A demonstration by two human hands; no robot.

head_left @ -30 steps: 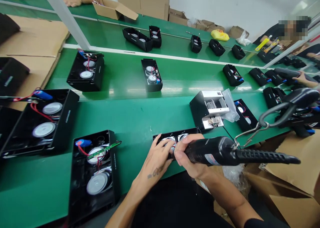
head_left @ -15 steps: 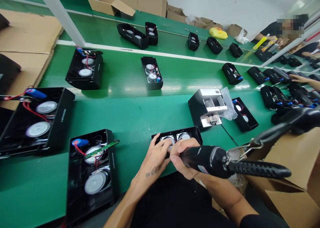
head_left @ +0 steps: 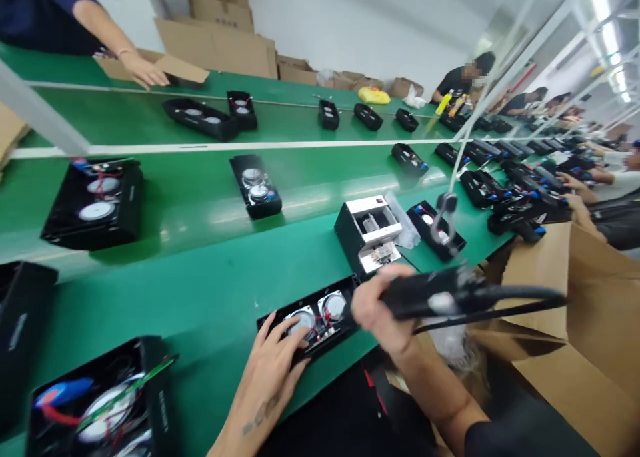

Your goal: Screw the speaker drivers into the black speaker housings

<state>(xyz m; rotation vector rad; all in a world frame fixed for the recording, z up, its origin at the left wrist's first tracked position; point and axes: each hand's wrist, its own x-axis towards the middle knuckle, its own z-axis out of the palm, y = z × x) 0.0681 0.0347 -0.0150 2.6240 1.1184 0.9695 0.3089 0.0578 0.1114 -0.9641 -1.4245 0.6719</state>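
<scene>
An open black speaker housing (head_left: 311, 305) lies on the green bench in front of me, with two round speakers and red wires inside. My left hand (head_left: 274, 358) rests over its left part, fingers spread and touching the housing and the left speaker. In my right hand (head_left: 376, 307), the fingers are wrapped round a black electric screwdriver (head_left: 425, 293), held nearly level at the housing's right end. The screwdriver's tip is hidden by the hand. A metal hook (head_left: 445, 223) and a cord hang near its back end, blurred.
A screw feeder (head_left: 369, 233) stands behind the housing, near another open housing (head_left: 434, 230). More housings (head_left: 100, 200) line the belt and the left of the bench. A cardboard box (head_left: 545, 317) is at right. A co-worker's hand (head_left: 143, 69) reaches across the far bench.
My right hand and the screwdriver have moved off the speakers toward the housing's right end. My left hand stays on the housing, fingers more spread. The view has turned right.
</scene>
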